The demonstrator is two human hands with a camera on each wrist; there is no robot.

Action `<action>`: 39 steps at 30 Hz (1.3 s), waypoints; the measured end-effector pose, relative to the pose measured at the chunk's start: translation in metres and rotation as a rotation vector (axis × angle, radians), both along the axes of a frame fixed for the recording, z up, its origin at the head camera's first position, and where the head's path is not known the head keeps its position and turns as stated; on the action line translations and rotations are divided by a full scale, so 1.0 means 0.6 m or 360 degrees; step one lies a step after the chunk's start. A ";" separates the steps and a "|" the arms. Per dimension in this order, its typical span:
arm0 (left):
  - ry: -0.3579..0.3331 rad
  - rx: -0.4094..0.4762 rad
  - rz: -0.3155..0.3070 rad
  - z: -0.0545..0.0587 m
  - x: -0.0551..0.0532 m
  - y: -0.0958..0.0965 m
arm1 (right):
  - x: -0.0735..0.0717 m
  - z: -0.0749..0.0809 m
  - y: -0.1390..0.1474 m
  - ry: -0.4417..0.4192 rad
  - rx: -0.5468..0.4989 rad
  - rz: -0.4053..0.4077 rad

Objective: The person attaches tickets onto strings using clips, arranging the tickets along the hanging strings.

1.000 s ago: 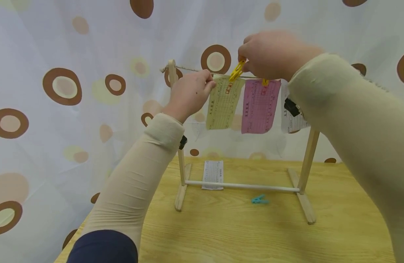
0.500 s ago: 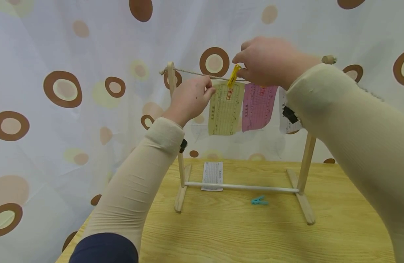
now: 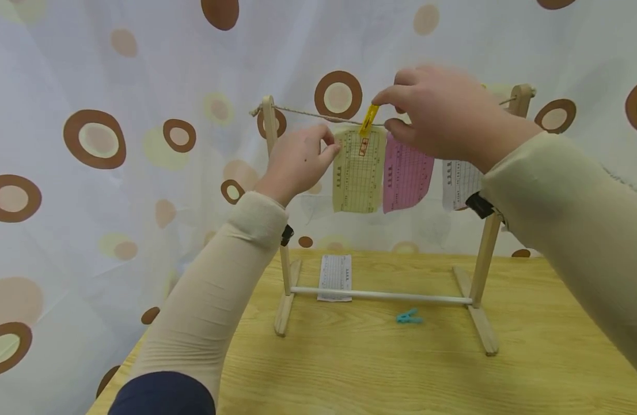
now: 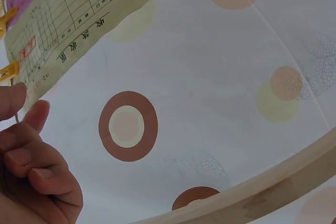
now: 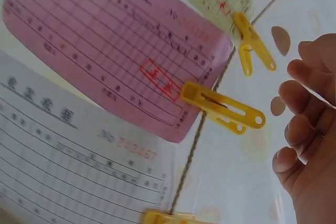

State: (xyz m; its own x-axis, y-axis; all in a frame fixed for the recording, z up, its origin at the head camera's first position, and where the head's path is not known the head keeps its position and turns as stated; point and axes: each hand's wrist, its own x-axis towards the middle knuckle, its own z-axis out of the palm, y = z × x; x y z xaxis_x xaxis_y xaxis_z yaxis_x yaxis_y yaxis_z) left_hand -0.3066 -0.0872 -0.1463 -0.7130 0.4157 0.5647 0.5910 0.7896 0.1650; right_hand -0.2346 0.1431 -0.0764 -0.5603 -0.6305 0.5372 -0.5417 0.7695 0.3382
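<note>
A yellow-green printed receipt slip (image 3: 357,173) hangs from the rope (image 3: 318,117), with a yellow clothespin (image 3: 369,120) on its top edge. My left hand (image 3: 299,158) is at the slip's upper left corner; in the left wrist view its thumb and forefinger stand apart around the rope. My right hand (image 5: 315,108) is spread beside the clothespins and touches none of them in the right wrist view. A pink slip (image 5: 115,45) hangs alongside under another yellow clothespin (image 5: 223,106). Beyond it is a white slip (image 5: 79,145), partly hidden by my right arm in the head view.
A wooden rack carries the rope between its left post (image 3: 270,124) and right post (image 3: 486,248), with a white bar (image 3: 386,295) low down. On the wooden table (image 3: 349,369) lie a white slip (image 3: 335,276) and a blue clothespin (image 3: 409,316). A spotted curtain (image 3: 142,75) hangs behind.
My right hand has let go of the yellow clothespin and drawn back to the right, leaving it on the slip. My left fingers have loosened at the slip's corner.
</note>
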 end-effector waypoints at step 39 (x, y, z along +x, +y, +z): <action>-0.0646 -0.0473 -0.0287 -0.296 -0.007 0.010 | 0.042 -0.377 0.124 -0.0767 -0.0499 -0.0105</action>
